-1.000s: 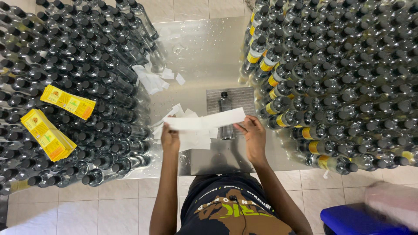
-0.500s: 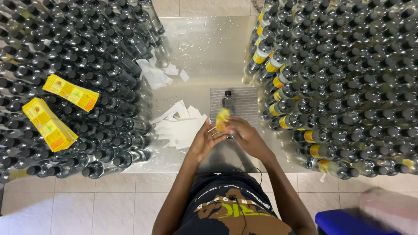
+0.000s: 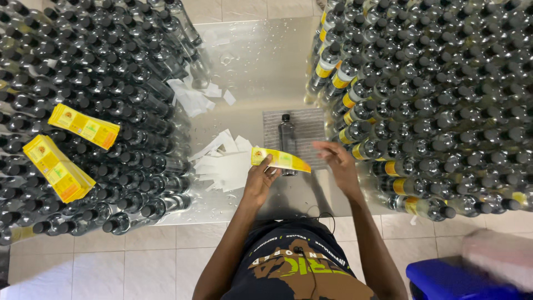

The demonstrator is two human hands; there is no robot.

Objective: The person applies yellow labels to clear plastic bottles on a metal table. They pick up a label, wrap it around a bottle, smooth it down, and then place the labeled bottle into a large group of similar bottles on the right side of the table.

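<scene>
Bright, even overhead light fills the frame. The steel table (image 3: 261, 61) throws a pale glare at upper centre, where water drops glint. Bottle caps carry small highlights. Shadows are soft and short. The right hand (image 3: 338, 161) is motion-blurred; the lower right corner is smeared. Edges bow slightly.

Your bench (image 3: 261, 72) carries massed bottles on both sides, with a lane between them. In that lane, a single bottle (image 3: 287, 139) stands on a mat (image 3: 311, 130); backing strips (image 3: 225, 164) lie to its left. Two label stacks (image 3: 83, 126) rest atop the left bottles (image 3: 100, 66).
</scene>
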